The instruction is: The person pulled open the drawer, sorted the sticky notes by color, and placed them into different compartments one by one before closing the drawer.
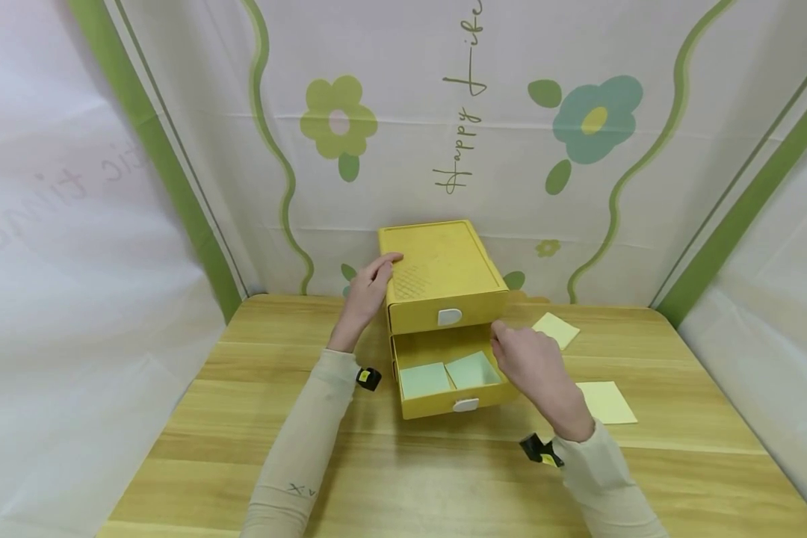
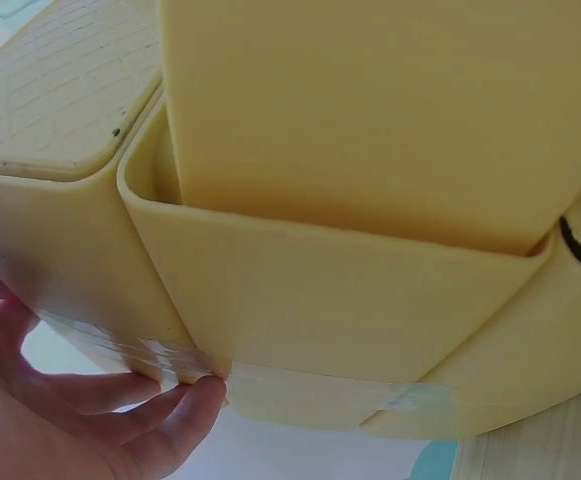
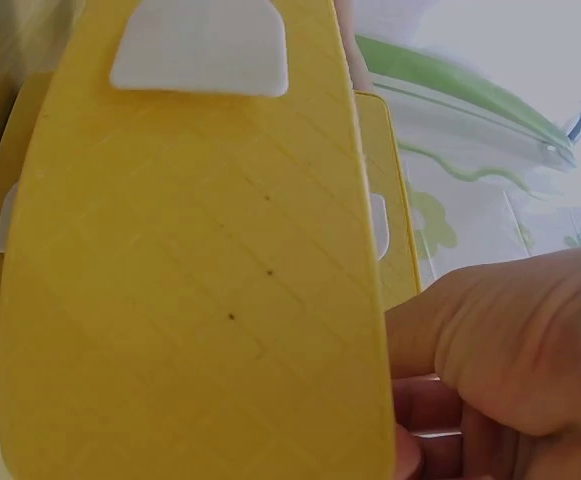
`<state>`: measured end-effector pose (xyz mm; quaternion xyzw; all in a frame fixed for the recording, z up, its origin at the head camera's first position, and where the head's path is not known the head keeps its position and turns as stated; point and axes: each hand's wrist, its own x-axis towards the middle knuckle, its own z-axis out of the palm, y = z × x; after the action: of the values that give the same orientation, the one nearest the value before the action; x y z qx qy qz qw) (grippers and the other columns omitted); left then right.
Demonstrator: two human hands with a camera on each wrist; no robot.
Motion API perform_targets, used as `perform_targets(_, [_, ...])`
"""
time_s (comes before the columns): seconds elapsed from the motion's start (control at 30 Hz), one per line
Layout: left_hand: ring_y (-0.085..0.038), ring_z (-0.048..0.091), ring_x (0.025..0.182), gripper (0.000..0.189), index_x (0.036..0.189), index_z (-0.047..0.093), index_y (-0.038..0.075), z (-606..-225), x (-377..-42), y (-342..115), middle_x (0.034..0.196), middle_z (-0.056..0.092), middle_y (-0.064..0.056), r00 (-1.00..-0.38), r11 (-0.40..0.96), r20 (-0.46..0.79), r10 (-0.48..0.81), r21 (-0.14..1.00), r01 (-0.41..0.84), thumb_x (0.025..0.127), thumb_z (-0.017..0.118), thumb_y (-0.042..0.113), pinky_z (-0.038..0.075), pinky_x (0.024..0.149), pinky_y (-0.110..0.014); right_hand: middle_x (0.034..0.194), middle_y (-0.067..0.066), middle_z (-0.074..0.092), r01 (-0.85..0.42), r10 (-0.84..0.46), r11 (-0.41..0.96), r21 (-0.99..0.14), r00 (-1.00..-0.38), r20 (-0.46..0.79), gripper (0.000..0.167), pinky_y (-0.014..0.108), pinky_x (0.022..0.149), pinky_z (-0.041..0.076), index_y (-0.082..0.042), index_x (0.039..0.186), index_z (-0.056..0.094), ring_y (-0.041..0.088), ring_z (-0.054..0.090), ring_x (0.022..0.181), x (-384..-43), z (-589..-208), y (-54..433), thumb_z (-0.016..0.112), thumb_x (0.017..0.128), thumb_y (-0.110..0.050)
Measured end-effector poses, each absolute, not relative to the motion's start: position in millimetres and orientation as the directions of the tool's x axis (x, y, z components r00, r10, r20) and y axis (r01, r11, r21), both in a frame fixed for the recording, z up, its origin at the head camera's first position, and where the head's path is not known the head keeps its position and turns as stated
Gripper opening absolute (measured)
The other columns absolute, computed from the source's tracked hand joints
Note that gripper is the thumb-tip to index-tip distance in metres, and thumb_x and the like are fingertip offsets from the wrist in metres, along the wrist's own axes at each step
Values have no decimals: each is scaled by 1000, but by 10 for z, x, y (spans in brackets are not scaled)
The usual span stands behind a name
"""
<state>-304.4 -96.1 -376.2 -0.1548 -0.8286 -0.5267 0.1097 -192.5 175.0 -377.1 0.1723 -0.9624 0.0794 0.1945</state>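
Observation:
A yellow drawer box [image 1: 437, 258] stands at the back of the table, its middle drawer [image 1: 413, 408] pulled out. Two pale green pads of paper [image 1: 425, 379] lie side by side inside that drawer. My left hand [image 1: 368, 295] rests on the box's upper left edge; in the left wrist view its fingertips [image 2: 205, 392] press the taped side wall. At the right side of the pulled-out drawer, my right hand [image 1: 534, 370] grips the drawer's wall with curled fingers. The right wrist view shows the drawer front [image 3: 190, 250] with its white pull tab [image 3: 202, 45], the hand beside it.
Two pale yellow paper pads, a farther one [image 1: 557, 329] and a nearer one [image 1: 607, 402], lie on the wooden table [image 1: 242, 448] to the right of the box. A flower-printed curtain [image 1: 410, 149] hangs behind, and fabric walls close in both sides.

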Motion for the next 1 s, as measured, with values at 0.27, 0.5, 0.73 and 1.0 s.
perform_targets(0.27, [-12, 22, 42, 42, 136, 58, 30, -3756, -3039, -966, 57, 33, 2, -933, 400, 333, 137, 843, 360, 105, 32, 42, 22, 39, -27, 53, -7, 33, -457, -380, 876, -151, -849, 367, 21, 23, 44, 23, -14, 73, 52, 9, 30, 46, -1904, -3708, 1782, 55, 89, -1])
perform_targets(0.5, [-12, 23, 44, 43, 137, 57, 29, -3758, -3038, -963, 75, 44, -2, -935, 396, 326, 137, 847, 353, 105, 31, 43, 23, 40, -26, 59, -13, 48, -574, -498, 797, -188, -800, 334, 15, 19, 49, 32, -16, 78, 61, 2, 35, 50, -1856, -3662, 1761, 65, 91, -10])
perform_targets(0.73, [-12, 22, 43, 42, 136, 58, 29, -3767, -3051, -961, 72, 44, -5, -932, 393, 336, 136, 845, 362, 105, 32, 42, 22, 40, -25, 69, -15, 64, -651, -561, 729, -213, -746, 359, 10, 16, 53, 39, -20, 81, 68, -6, 43, 53, -1744, -3600, 1729, 70, 89, -14])
perform_targets(1.0, [-13, 22, 44, 43, 138, 56, 28, -3776, -3062, -961, 79, 51, -3, -928, 388, 342, 146, 844, 372, 105, 32, 43, 24, 41, -27, 72, -15, 65, -686, -621, 682, -252, -726, 295, 9, 16, 55, 41, -23, 85, 67, -6, 48, 58, -1608, -3547, 1684, 68, 90, -16])
